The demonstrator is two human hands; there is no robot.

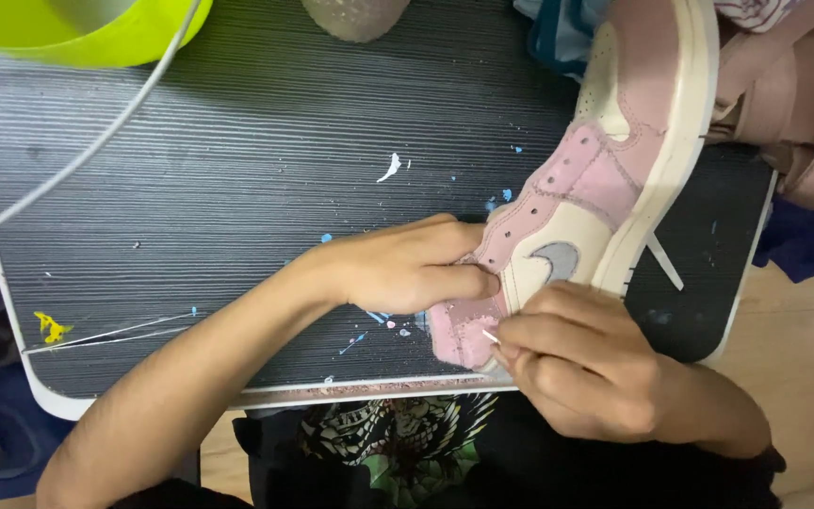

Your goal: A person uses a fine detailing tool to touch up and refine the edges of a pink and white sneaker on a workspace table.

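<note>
Dark clothing with a green, black and white printed pattern [398,438] sits closest to view, on the person's lap just below the near edge of the dark grey ribbed tabletop with its white rim [237,170].

Taking that tabletop as the landmark and going from its left: a yellow paint blot [50,327] marks the near-left corner, a lime-green round plastic tub [77,28] overlaps the far-left edge, and a thin white cable [96,141] runs across the left part. Small blue and white paint flecks [390,170] dot the middle.

Right of centre, the left hand [407,264] is closed on the heel end of a pink and cream lace-less sneaker with a grey side emblem [605,170], thumb and fingers pinching the pink collar. The shoe lies on its side, running from the tabletop's near edge to beyond its far-right corner, pale sole facing right.

The right hand [577,363], over the near-right edge, is curled shut around a thin white stick [491,336], tip touching the pink heel panel.

I'd judge the shoe light and stiff in the sole but soft in the upper; the sole edge or collar looks the firmest hold, and fresh colour may smear.

No packages, labels or signs are plainly visible; a heap of pinkish fabric [793,104] lies off the far-right corner.
</note>
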